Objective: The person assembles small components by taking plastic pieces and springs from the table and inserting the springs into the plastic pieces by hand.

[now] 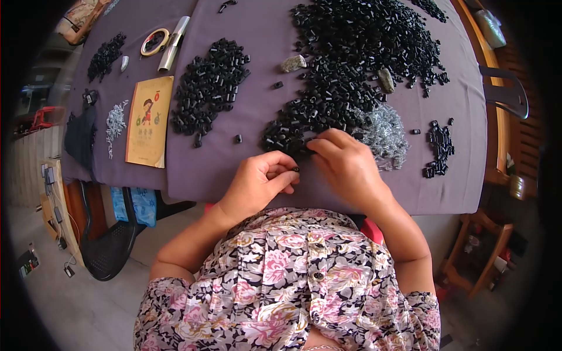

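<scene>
My left hand is closed in a pinch near the table's front edge. Between thumb and forefinger it grips a small black plastic piece. My right hand reaches to the front of a big heap of small black plastic pieces, its fingers drawn together. Whether a piece sits in those right fingertips is hidden against the black heap. Just beyond the right hand lies a mound of small clear pieces.
A purple cloth covers the table. Leftward are another black pile, a yellow booklet, small whitish pieces, a tape roll and a shiny roll. Black tubular pieces lie right. Another person's arm shows far left.
</scene>
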### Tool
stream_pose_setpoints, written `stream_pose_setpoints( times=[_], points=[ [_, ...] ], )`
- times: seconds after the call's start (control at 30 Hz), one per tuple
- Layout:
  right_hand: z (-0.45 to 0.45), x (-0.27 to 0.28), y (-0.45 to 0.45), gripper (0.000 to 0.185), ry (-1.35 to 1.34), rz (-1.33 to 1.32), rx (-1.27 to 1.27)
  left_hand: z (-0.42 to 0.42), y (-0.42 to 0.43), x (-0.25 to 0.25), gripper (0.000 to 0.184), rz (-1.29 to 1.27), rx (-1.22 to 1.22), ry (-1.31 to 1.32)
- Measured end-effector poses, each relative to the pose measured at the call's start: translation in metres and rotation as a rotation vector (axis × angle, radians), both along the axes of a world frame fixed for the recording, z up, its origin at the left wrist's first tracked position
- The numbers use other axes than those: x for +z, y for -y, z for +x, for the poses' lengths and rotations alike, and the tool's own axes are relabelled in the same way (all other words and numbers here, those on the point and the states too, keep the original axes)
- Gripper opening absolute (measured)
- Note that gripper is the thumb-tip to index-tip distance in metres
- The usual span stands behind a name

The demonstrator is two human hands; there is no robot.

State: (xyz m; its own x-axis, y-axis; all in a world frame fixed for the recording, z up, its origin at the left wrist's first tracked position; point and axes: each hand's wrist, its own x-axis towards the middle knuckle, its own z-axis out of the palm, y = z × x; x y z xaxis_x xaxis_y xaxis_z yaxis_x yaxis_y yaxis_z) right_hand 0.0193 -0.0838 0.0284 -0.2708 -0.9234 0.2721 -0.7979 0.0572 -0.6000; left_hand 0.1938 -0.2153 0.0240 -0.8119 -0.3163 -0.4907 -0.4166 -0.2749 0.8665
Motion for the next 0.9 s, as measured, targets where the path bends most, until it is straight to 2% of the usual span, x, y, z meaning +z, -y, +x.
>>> stream_pose_setpoints(
  times=[0.1,0.2,0.23,0.33,0.43,0.57,0.77,0.9],
  points=[
    [-0.011,0.013,-0.018,0.017,0.21,0.005,-0.131,0.001,0.0,0.001,0.012,-0.026,-0.046,0.01],
    [-0.019,0.015,-0.026,0.017,0.191,0.072,-0.227,0.0,0.0,0.003,0.012,-0.038,-0.064,0.012],
    [-0.021,0.013,-0.026,0.017,0.122,0.02,-0.203,-0.001,0.0,0.003,0.012,-0.037,-0.066,0.009],
    [-0.019,0.006,-0.02,0.016,0.133,-0.002,-0.151,-0.001,0.0,0.003,0.011,-0.04,-0.069,0.006],
    [-0.015,0.007,-0.002,0.012,-0.008,-0.038,-0.068,0.001,0.0,0.003,0.011,-0.05,-0.069,0.012],
    [-0.012,-0.001,0.019,0.009,-0.209,0.079,0.041,0.003,-0.001,0.004,0.011,-0.061,-0.071,0.03],
    [-0.009,-0.002,0.02,0.008,-0.254,0.135,0.058,0.001,-0.001,0.005,0.011,-0.061,-0.061,0.027],
    [-0.01,-0.005,0.016,0.014,-0.198,0.102,0.043,-0.004,0.0,0.004,0.011,-0.114,-0.085,0.008]
  ],
)
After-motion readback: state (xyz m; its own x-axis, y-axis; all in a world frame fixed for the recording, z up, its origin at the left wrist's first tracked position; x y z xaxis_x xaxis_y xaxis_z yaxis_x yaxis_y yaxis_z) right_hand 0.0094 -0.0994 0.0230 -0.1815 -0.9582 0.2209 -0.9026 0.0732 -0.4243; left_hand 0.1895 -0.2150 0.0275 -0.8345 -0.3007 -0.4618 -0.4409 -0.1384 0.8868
